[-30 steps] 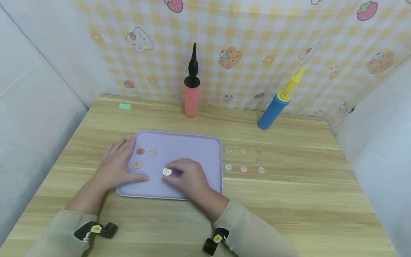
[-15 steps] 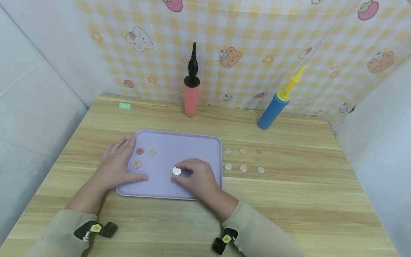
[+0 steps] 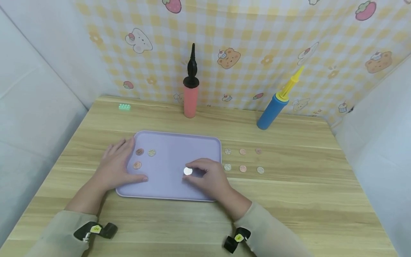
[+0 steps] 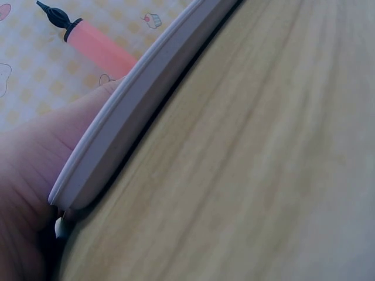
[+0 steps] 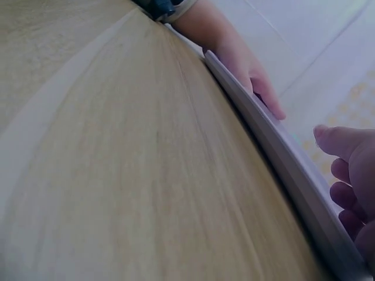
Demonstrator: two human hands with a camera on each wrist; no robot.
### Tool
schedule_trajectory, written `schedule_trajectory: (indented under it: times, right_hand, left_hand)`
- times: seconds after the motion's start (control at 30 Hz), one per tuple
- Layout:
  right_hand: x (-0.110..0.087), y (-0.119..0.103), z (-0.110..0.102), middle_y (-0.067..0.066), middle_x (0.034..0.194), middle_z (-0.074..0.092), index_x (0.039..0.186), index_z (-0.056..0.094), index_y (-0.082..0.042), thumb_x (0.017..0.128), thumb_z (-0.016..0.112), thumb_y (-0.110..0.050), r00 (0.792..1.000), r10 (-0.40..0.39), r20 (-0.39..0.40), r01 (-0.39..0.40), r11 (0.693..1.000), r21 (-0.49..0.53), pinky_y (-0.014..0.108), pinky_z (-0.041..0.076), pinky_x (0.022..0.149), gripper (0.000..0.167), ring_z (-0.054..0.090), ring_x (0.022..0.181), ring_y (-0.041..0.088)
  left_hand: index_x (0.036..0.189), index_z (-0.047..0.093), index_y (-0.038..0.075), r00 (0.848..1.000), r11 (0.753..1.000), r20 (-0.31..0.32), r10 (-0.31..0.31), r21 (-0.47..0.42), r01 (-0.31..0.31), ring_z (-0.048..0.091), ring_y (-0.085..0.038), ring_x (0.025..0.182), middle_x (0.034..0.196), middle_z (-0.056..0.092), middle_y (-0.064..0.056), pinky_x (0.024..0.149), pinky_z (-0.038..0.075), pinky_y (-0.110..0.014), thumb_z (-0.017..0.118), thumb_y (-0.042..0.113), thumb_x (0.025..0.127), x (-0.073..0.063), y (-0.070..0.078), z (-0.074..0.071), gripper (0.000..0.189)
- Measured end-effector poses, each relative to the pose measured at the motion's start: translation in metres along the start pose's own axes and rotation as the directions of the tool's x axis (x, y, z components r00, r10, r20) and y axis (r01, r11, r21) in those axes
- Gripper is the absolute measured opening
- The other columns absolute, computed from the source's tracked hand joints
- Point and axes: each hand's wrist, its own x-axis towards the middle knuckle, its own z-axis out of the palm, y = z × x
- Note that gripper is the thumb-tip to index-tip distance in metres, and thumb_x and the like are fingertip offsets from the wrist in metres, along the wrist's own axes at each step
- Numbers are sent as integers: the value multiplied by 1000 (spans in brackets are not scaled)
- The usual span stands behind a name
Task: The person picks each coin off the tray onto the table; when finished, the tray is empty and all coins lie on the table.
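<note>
A silver coin (image 3: 187,171) is held between the thumb and forefinger of my right hand (image 3: 210,178), over the right part of the lilac tray (image 3: 173,142). From this angle I cannot tell whether the coin touches the tray. My left hand (image 3: 117,166) rests at the tray's left edge with its thumb stretched across the surface. Close to it on the tray lie a dark copper coin (image 3: 139,151), a paler copper coin (image 3: 137,165) and a yellowish silver coin (image 3: 152,152). In the right wrist view the thumb and curled fingers (image 5: 351,181) show above the tray rim, but no coin.
Right of the tray, several coins lie in two rows on the wooden table (image 3: 305,200), among them a copper coin (image 3: 243,169). Behind stand a pink pump with a black top (image 3: 190,101) and a leaning blue-yellow pump (image 3: 271,112). A mint toy brick (image 3: 124,106) sits back left.
My right hand has moved right across the tray, and the silver coin has travelled with it. The left hand and the other coins have stayed in place.
</note>
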Motion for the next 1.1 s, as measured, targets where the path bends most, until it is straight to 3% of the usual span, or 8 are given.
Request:
schedule_trajectory:
  times: [0.2,0.33,0.63,0.87,1.1]
  right_hand:
    - [-7,3,-8,2,104,81,105,85,-7,76,98,-12,992,-122,-38,119,991,-65,29,59,91,32,74,99,17]
    - [-11,9,-17,1,105,81,105,85,-6,75,99,-12,986,-152,-70,145,985,-96,30,60,90,34,74,99,19]
    - [-31,27,-52,3,110,80,111,84,-6,78,97,-11,990,-92,-103,78,988,-132,33,60,93,36,74,104,21]
    - [-43,43,-75,-2,108,80,110,84,-9,77,97,-8,987,-40,-153,15,987,-158,23,58,83,35,73,97,17]
    - [-52,58,-97,2,104,80,106,84,-8,76,98,-7,974,-25,-223,-28,973,-231,22,55,78,33,72,91,20]
  left_hand:
    - [167,18,-7,1000,1000,-3,5,-1,-5,20,-58,154,169,29,-30,122,3,-75,92,70,67,0,0,0,146]
    - [167,18,-7,1000,1000,-4,5,-2,-5,20,-58,154,169,29,-30,122,3,-76,92,70,67,0,0,0,146]
    - [168,16,-6,1000,1000,6,-6,1,6,19,-57,154,170,27,-31,123,1,-74,91,71,68,-1,0,0,147]
    - [167,16,-6,1000,1000,-2,2,12,-2,19,-58,154,169,28,-31,122,2,-75,92,70,68,-1,-2,0,146]
    - [167,17,-6,1000,1000,-1,8,18,-8,21,-59,153,169,29,-31,122,3,-76,91,71,68,0,-1,1,146]
